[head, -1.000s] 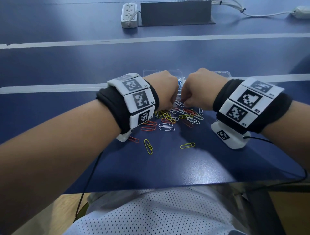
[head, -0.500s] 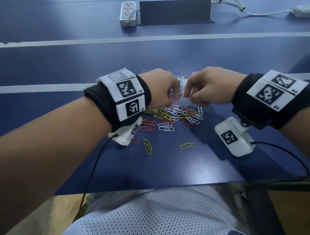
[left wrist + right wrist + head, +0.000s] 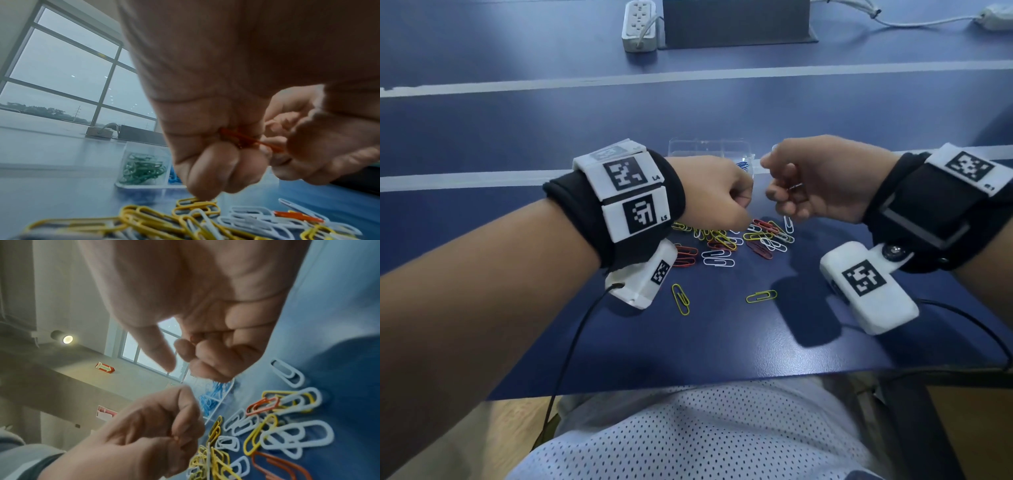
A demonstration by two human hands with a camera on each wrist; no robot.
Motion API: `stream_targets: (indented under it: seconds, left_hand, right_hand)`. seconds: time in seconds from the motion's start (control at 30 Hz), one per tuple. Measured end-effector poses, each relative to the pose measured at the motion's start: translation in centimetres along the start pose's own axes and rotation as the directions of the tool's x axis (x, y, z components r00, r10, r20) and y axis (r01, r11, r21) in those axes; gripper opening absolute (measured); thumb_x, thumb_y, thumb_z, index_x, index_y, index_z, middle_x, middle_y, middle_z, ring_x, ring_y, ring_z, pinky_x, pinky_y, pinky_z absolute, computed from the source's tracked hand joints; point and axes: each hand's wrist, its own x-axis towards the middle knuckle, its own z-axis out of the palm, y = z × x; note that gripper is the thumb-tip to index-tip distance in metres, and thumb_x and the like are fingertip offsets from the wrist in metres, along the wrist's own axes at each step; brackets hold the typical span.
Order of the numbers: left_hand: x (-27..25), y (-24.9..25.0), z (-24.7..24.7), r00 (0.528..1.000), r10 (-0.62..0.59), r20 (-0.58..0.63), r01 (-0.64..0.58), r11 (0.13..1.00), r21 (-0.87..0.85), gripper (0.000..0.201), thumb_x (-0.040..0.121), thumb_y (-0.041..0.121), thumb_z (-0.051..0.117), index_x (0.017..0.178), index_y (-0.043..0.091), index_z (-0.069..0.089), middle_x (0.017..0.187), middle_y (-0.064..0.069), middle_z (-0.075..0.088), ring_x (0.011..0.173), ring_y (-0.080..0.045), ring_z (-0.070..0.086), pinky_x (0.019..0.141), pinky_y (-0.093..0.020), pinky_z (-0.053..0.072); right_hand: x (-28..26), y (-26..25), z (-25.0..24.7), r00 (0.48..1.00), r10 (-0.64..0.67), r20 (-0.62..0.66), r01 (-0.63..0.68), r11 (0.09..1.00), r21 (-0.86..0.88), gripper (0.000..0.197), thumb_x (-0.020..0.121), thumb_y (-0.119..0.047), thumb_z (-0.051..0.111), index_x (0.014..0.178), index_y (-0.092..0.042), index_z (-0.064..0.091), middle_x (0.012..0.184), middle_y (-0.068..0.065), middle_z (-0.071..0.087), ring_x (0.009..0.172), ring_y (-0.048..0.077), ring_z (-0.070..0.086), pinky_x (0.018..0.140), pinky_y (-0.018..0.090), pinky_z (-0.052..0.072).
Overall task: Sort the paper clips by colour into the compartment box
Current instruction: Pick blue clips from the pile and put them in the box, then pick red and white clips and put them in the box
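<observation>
A mixed pile of yellow, white and red paper clips (image 3: 736, 240) lies on the blue table, in front of the clear compartment box (image 3: 709, 150). In the left wrist view the box holds green clips (image 3: 141, 168) and blue clips (image 3: 173, 177). My left hand (image 3: 722, 195) hovers over the pile as a fist, its curled fingers gripping red clips (image 3: 242, 138). A short gap away to the right, my right hand (image 3: 787, 192) has its fingers curled round a bit of red clip (image 3: 194, 339), the thumb held apart.
Two yellow clips (image 3: 680, 298) (image 3: 761, 296) lie apart, nearer the table's front edge (image 3: 722, 387). A white power strip (image 3: 639, 25) and a dark block (image 3: 736, 24) stand at the far side. Cables run from both wrist cameras.
Both hands have lifted off the pile. Half a second ago they met at a red clip; now the right hand has drawn slightly back to the right.
</observation>
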Motion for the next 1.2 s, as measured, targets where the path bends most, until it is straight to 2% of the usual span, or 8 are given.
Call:
stream_targets:
  seconds: [0.1,0.23,0.3,0.43,0.6,0.87,1.03,1.2]
  left_hand:
    - [-0.4,-0.3,0.2,1.000,-0.015,0.026,0.015,1.000,0.024,0.023,0.073,0.030,0.060,0.062,0.019,0.042,0.057,0.002,0.045,0.053,-0.015,0.041,0.054,-0.025,0.034]
    - [-0.7,-0.8,0.7,0.999,-0.032,0.027,0.030,0.995,0.099,0.022,0.073,0.033,0.068,0.064,0.020,0.052,0.055,0.002,0.054,0.051,-0.009,0.046,0.053,-0.023,0.038]
    - [-0.7,-1.0,0.8,0.999,-0.051,0.005,0.050,0.989,0.138,0.016,0.072,0.033,0.069,0.069,0.022,0.059,0.057,0.002,0.059,0.052,-0.003,0.048,0.054,-0.021,0.039]
    - [-0.8,-0.9,0.9,0.997,-0.056,-0.045,0.063,0.979,0.195,0.008,0.072,0.030,0.070,0.076,0.024,0.068,0.053,0.008,0.053,0.052,-0.001,0.046,0.050,-0.021,0.037]
    - [-0.7,-0.8,1.0,0.997,-0.001,-0.081,0.019,0.975,0.222,0.011,0.077,0.023,0.062,0.081,0.024,0.071,0.055,0.010,0.050,0.057,-0.011,0.048,0.062,-0.024,0.044]
    - [-1.2,-1.0,0.7,0.997,-0.038,-0.071,0.043,0.997,0.071,0.010,0.074,0.028,0.058,0.069,0.020,0.056,0.056,0.005,0.053,0.055,-0.006,0.047,0.062,-0.024,0.043]
    - [-1.7,-1.4,0.3,0.995,-0.085,0.051,0.088,0.995,-0.054,0.008,0.067,0.028,0.060,0.067,0.021,0.058,0.058,0.000,0.064,0.049,-0.019,0.057,0.061,-0.031,0.054]
    - [-1.8,-1.4,0.3,0.993,-0.116,0.009,0.116,0.993,-0.032,0.012,0.077,0.032,0.054,0.074,0.021,0.057,0.055,0.005,0.055,0.053,-0.011,0.052,0.069,-0.029,0.049]
  right_hand:
    - [0.2,0.3,0.2,0.988,-0.117,-0.102,0.082,0.952,-0.296,0.026,0.089,-0.024,0.057,0.066,-0.014,0.048,0.058,0.004,0.050,0.045,0.016,0.046,0.041,0.021,0.039]
    - [0.0,0.6,0.7,0.968,-0.237,-0.080,0.073,0.573,-0.816,0.020,0.079,-0.039,0.066,0.074,-0.021,0.062,0.062,-0.003,0.058,0.053,0.009,0.050,0.058,0.025,0.040]
    - [-0.1,0.7,1.3,0.966,-0.249,-0.076,0.049,0.459,-0.887,0.018,0.076,-0.041,0.069,0.078,-0.024,0.067,0.064,-0.008,0.057,0.057,0.002,0.047,0.054,0.023,0.036]
    - [-0.1,0.5,2.1,0.967,-0.244,-0.067,0.035,0.388,-0.921,0.012,0.079,-0.032,0.067,0.083,-0.022,0.072,0.063,-0.010,0.054,0.069,0.015,0.053,0.052,0.017,0.035]
    - [-0.5,0.3,2.0,0.976,-0.206,-0.073,0.020,0.415,-0.910,0.015,0.080,-0.030,0.058,0.066,-0.025,0.058,0.066,-0.007,0.056,0.073,0.017,0.052,0.069,0.024,0.038]
    - [-1.0,0.0,1.0,0.983,-0.176,-0.045,0.075,0.617,-0.783,0.010,0.073,-0.023,0.060,0.068,-0.015,0.056,0.058,-0.002,0.060,0.055,0.015,0.055,0.059,0.027,0.045]
    - [-0.5,0.6,0.8,0.990,-0.118,0.073,0.137,0.750,-0.647,0.008,0.078,-0.005,0.068,0.078,-0.012,0.065,0.067,0.006,0.066,0.059,0.017,0.058,0.059,0.022,0.050]
    - [-0.1,0.6,0.2,0.977,-0.210,0.030,0.166,0.669,-0.725,0.002,0.078,-0.020,0.073,0.078,-0.020,0.071,0.059,-0.002,0.063,0.048,0.003,0.054,0.060,0.021,0.045]
